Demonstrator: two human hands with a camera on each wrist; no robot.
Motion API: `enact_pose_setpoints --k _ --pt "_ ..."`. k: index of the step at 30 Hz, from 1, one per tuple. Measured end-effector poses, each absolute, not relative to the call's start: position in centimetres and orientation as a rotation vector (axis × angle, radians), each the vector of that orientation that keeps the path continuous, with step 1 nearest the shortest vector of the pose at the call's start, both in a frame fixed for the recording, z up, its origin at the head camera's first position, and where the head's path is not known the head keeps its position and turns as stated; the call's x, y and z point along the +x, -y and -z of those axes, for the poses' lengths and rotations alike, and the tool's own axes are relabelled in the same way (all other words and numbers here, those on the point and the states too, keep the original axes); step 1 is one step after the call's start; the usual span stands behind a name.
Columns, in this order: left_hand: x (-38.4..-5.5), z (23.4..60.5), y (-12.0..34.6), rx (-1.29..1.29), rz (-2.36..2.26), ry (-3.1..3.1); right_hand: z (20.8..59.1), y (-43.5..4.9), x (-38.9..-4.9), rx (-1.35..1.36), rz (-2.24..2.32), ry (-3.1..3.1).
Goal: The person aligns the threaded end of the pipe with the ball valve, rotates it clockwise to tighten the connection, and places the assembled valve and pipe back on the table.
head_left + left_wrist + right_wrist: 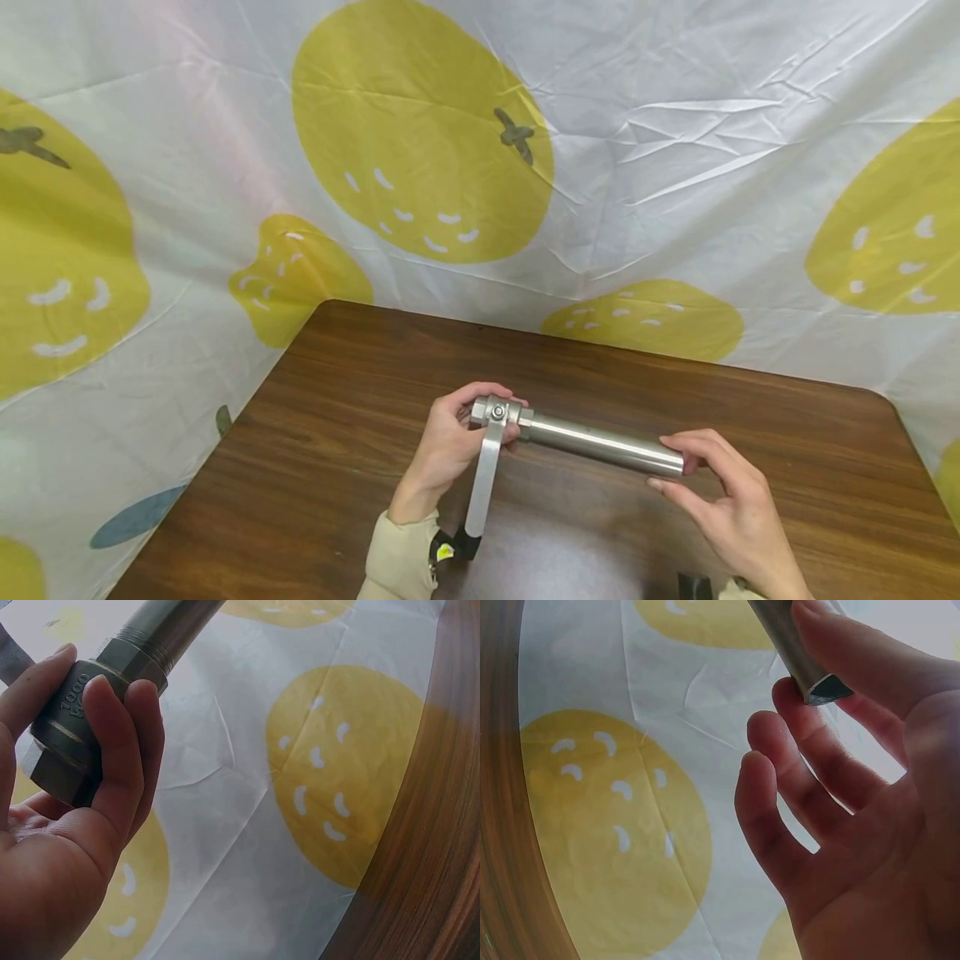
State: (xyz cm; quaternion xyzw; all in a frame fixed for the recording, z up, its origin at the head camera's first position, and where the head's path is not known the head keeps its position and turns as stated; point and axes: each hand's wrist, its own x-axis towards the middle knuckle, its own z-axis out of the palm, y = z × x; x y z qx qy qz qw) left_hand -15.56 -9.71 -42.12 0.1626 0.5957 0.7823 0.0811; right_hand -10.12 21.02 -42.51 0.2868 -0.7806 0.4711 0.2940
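Note:
A steel ball valve (514, 412) with hex ends and a long flat lever handle (483, 483) is gripped by my left hand (450, 437). In the left wrist view, fingers curl round the valve body (71, 712), which carries raised lettering. A smooth metal pipe (600, 444) runs from the valve toward the right; threads show where it meets the hex end. My right hand (731, 492) pinches the pipe's far end between thumb and fingers. The right wrist view shows the pipe's cut end (826, 690), with the other fingers loosely bent. The assembly is held above the table.
A brown wood-grain table (360, 375) with rounded corners lies below the hands. White cloth (637, 108) printed with yellow fruit hangs behind it and along its left side. A dark strap with a device (450, 550) sits on the left wrist.

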Motion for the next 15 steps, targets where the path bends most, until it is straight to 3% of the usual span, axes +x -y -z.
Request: enact_pose_setpoints --k 15 --pt "-15.5 42.0 9.7 0.485 -2.340 -1.774 40.6 -20.0 -9.2 0.680 -1.183 2.146"
